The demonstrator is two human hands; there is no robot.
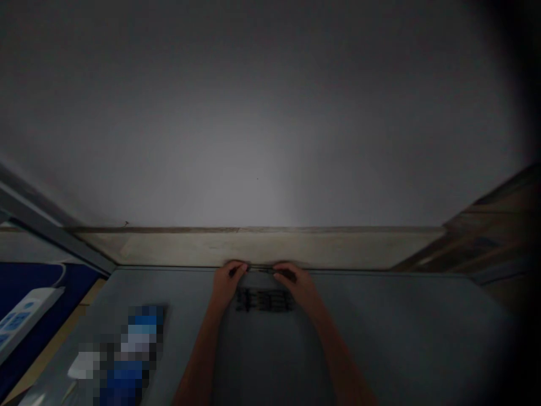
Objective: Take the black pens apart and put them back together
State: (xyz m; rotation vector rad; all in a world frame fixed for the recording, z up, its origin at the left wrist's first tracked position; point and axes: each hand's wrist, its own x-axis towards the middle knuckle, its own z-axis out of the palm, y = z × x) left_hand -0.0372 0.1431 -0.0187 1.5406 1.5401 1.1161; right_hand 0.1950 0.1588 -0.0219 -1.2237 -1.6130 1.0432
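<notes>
Both my hands rest at the far edge of a grey table (380, 338), close to a pale wall. My left hand (228, 282) has its fingers pinched on the left end of a thin dark rod-like thing (262, 270). My right hand (293, 282) is closed on its right end. Just in front of my hands, between my wrists, lies a row of several small dark parts (264, 300) on the table. The picture is dim, so I cannot make out what the parts are.
A white power strip (21, 321) lies on a blue surface at the far left. A blurred blue and white patch (127, 355) sits on the table's left front. A wooden ledge (262, 248) runs along the wall behind the table.
</notes>
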